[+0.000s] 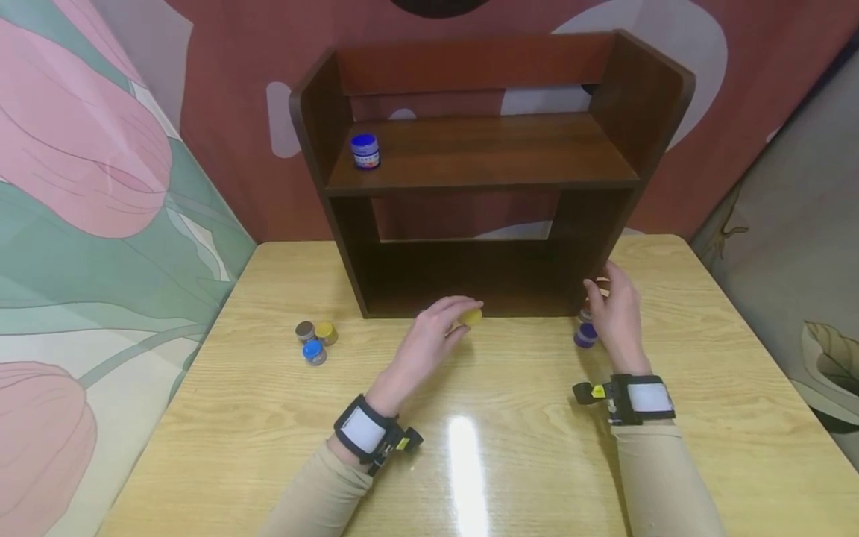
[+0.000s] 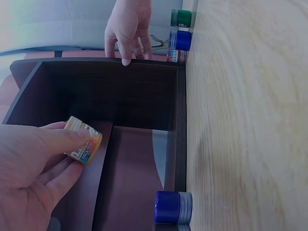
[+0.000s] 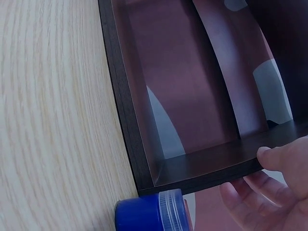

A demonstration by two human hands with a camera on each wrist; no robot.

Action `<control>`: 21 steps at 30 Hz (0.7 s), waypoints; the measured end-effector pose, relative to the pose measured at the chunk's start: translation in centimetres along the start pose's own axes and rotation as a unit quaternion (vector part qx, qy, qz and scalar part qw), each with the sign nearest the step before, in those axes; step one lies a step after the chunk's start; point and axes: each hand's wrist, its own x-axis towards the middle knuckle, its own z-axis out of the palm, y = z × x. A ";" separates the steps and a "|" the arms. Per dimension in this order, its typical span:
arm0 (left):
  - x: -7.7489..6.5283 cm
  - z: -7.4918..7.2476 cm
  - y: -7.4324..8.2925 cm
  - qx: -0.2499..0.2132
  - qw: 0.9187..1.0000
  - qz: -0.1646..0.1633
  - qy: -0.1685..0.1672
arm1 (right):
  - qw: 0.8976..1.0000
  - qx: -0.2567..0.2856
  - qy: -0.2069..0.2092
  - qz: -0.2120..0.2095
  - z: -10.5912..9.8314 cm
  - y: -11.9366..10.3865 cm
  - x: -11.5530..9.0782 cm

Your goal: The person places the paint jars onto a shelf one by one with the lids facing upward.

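Observation:
My left hand [image 1: 435, 335] pinches a small paint jar with a yellow lid [image 2: 85, 139] between thumb and fingers, in front of the lower compartment of a dark brown wooden shelf [image 1: 483, 186]. In the left wrist view its printed label faces the camera, and the jar is tilted. My right hand [image 1: 616, 317] grips the front edge of the shelf's right side panel, its thumb [image 3: 269, 159] on the edge and fingers on the outer side. Just below that hand a dark-blue-lidded jar [image 1: 586, 335] stands on the table, close to the shelf's corner.
On the table left of the shelf stand jars with brown [image 1: 305, 331], yellow [image 1: 326, 333] and blue [image 1: 314, 352] lids. Another blue-lidded jar [image 1: 365, 151] sits at the upper shelf's left end. A green-lidded jar [image 2: 181, 18] is near the right hand. Patterned cloth hangs behind.

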 end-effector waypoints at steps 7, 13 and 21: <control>0.0 -0.2 0.1 -0.008 1.000 0.013 0.027 | 1.000 -0.007 0.005 -0.004 -0.1 0.2 -0.1; 0.1 -0.5 0.1 -0.009 0.999 0.009 0.037 | 1.000 -0.010 0.010 -0.012 -0.2 0.1 -0.1; 0.2 -0.7 0.2 -0.001 0.999 -0.006 0.037 | 1.000 -0.008 0.006 -0.014 -0.3 -0.1 0.0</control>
